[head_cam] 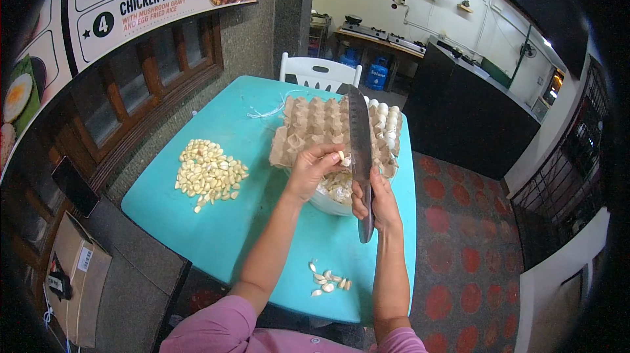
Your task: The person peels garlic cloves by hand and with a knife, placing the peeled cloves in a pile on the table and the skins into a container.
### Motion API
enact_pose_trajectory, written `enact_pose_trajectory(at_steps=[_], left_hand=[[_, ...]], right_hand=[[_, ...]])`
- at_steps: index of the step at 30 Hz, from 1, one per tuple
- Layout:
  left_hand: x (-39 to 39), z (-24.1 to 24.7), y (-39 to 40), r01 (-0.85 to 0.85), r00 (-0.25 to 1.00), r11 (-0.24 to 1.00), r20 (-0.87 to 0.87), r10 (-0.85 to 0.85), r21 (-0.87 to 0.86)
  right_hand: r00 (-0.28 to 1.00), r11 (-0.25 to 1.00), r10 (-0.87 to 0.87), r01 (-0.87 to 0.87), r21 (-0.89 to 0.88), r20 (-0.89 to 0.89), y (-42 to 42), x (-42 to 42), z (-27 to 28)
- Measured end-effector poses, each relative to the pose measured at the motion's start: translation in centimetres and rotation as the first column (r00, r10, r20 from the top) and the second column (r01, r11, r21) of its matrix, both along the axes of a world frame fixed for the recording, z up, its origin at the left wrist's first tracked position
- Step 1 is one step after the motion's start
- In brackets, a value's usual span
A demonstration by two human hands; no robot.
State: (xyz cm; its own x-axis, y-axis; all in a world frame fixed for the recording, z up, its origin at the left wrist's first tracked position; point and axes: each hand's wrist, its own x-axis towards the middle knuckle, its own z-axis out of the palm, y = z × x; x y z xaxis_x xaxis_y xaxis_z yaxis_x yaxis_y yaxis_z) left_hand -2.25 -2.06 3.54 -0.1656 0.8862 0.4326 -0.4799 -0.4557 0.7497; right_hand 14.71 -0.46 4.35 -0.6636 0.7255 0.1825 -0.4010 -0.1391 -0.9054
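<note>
My right hand (376, 200) grips the handle of a large kitchen knife (361, 141), its broad blade pointing away from me. Close to the blade's left side, my left hand (315, 168) pinches a garlic clove (340, 155) with a bit of skin by it. Beneath both hands stands a bowl (327, 207) with garlic skins (337, 188) in it, partly hidden. A pile of peeled garlic cloves (209, 173) lies on the turquoise table (206, 235) at the left. Several more cloves (327, 281), some seemingly unpeeled, lie near the front edge.
Cardboard egg trays (315, 116) with white eggs (391, 126) at their right side stand beyond the bowl. White string (266, 112) lies left of them. A white plastic chair (320, 71) is at the far edge. A phone (75, 186) and a cardboard box (81, 279) are at the left.
</note>
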Motion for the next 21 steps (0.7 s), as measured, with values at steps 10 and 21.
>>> enact_pose_trajectory(at_steps=[10,21], left_hand=[[0.3,-0.5,0.5,-0.192,0.960,0.981,-0.202,0.195,0.032],[0.4,-0.1,0.0,-0.196,0.968,0.981,-0.162,0.193,-0.004]], right_hand=[[0.993,0.994,-0.103,0.100,0.048,0.063,-1.3,-1.0,1.2],[1.000,0.999,-0.024,0.025,-0.027,0.008,-0.3,-0.3,0.2]])
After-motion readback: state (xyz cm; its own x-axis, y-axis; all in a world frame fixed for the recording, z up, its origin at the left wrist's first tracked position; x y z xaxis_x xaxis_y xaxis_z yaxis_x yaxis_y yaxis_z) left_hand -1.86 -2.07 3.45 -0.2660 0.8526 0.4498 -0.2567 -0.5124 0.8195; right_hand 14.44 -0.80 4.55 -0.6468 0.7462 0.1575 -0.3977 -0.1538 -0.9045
